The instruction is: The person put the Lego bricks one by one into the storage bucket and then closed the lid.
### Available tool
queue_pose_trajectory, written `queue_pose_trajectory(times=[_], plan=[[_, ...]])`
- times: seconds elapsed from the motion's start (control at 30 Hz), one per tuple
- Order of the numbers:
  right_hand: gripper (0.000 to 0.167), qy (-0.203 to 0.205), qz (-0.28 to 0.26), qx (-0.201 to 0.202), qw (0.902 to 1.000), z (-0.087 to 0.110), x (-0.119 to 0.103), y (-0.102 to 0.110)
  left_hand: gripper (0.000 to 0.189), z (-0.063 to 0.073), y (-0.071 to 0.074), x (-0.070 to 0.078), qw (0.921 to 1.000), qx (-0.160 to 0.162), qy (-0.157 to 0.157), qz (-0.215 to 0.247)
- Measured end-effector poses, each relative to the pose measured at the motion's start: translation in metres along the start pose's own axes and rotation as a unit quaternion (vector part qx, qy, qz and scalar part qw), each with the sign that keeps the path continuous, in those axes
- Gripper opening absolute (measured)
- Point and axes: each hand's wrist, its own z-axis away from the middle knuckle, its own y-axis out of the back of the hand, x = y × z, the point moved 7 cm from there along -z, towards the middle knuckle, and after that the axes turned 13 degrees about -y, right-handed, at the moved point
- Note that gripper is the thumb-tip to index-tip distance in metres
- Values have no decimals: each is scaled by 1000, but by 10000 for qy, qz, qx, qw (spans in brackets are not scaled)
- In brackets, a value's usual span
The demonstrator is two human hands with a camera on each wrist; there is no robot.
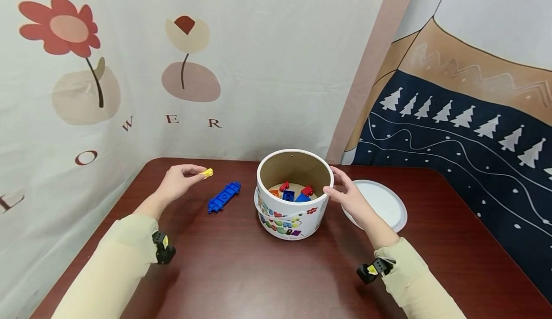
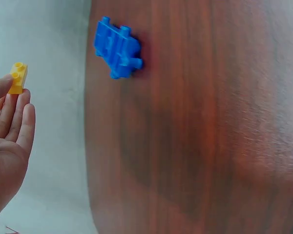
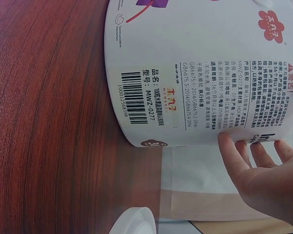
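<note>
Cream sleeves [image 1: 103, 266]: reaching in from the lower corners of the head view, soft and slightly rumpled, with black wrist cameras [image 1: 164, 248] strapped near the cuffs.
Left hand [image 1: 178, 183]: pinching a small yellow brick [image 1: 208, 172] between thumb and fingertips, held in the air at the desk's [image 1: 241, 271] far left.
Right hand [image 1: 351, 198]: spread, with fingertips resting against the outer wall of a white bucket [image 1: 312, 221], apparently bracing.
Step in hand: judged to be handling one loose piece on the left while steadying the bucket on the right.
Next move: likely calling for a light, sure pinch and a careful turn of the brick to bring its studs the right way up; cannot tell whether bound for the blue base piece [image 1: 224, 197] or the bucket.
Yellow brick: narrow, blocky, hard shiny plastic, with two round studs showing.
Blue base piece: lying on the desk between left hand and bucket, long, ribbed, moulded, with short stubs jutting sideways.
Bucket: upright, round, smooth-walled, printed with bright shapes and, on another side, small text and a barcode; holding red, blue and orange pieces [image 1: 307, 190].
White lid [image 1: 384, 199]: lying flat beside the bucket, thin, round, with a raised rim.
Desk: dark reddish-brown, streaked with wood grain, faintly glossy.
</note>
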Motion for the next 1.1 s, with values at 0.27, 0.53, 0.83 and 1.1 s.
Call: queue_pose_trajectory(times=[0.27,0.53,0.83,1.1], plan=[[63,112,-198,-161,9996,1,-3,-2,41,-14,2,21,9996,-247,51,143],[66,59,-57,-157,9998,2,-5,-1,40,-30,1,47,9976,-502,-33,484],[66,-1,-2,-131,9999,2,-4,-1,38,-46,-6,77,9962,-549,-214,641],[66,11,23,-130,9999,2,-4,-1,35,-54,-24,100,9935,-604,-388,888]])
